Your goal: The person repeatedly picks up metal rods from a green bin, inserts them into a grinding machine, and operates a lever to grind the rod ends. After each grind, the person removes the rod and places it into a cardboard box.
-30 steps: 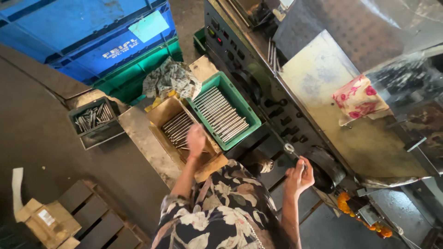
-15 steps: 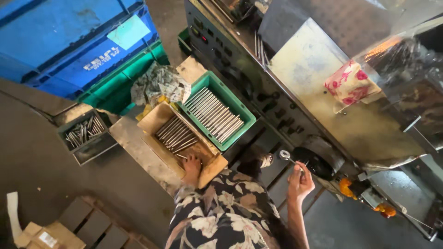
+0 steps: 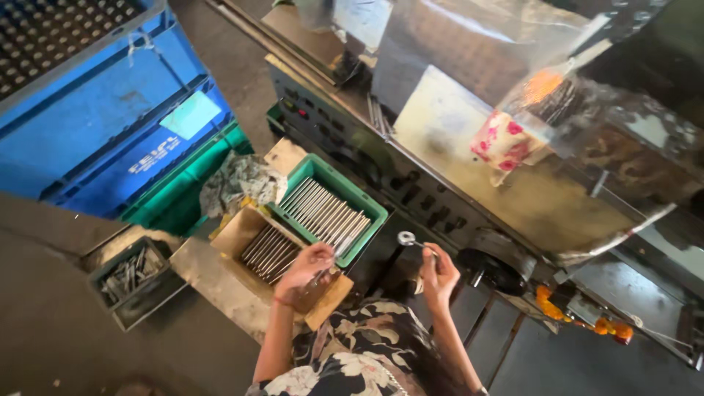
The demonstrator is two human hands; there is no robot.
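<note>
Metal rods lie in a cardboard box beside a green tray. The left hand pinches one rod above the box. The right hand grips a ring-ended tool near the grey machine.

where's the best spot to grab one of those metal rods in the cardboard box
Probably at the near end of a metal rod, coming from above. The rods lie flat, side by side, in the open-topped cardboard box, so only tops and ends are free. The left hand already pinches one at that end.
</note>
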